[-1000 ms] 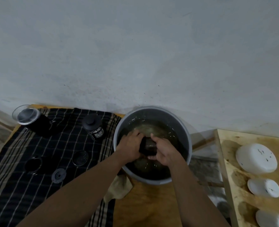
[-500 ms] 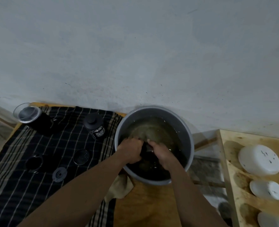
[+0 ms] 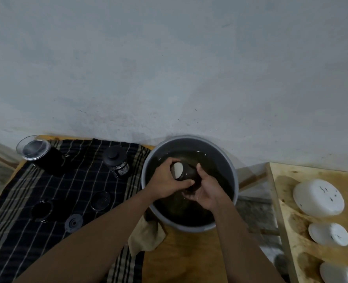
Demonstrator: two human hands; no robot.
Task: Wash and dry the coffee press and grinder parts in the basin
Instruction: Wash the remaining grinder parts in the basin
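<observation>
**Two hands hold a wet dark cup over a basin of water**

At far left, a striped cloth (image 3: 15, 231) covers part of the worktop (image 3: 185, 260). At its back stand a grinder (image 3: 36, 154) with a clear lid and a coffee press (image 3: 117, 162). Nearer the viewer on the cloth lie a ring (image 3: 42, 209), a filter disc (image 3: 100, 200) and a small disc (image 3: 73, 222). A beige rag (image 3: 146, 235) lies at the cloth's edge, just beside the basin (image 3: 189, 139).

In the middle, the grey basin holds murky water. Over the water, both hands hold a dark cup (image 3: 187, 174) tilted on its side, its pale mouth turned left. The left hand (image 3: 166, 185) has its grip closed round the mouth end. The right hand (image 3: 206, 193) has its grip closed on the base end, fingers cupped beneath.

At right, white bowls (image 3: 319, 198) sit on a wooden tray (image 3: 287, 180), well apart from the basin.

The cup looks stiff and light, and being wet it is probably slippery. It is best held round the body with fingers wrapped fully and one hand under the base, low over the water in case it slips.
</observation>
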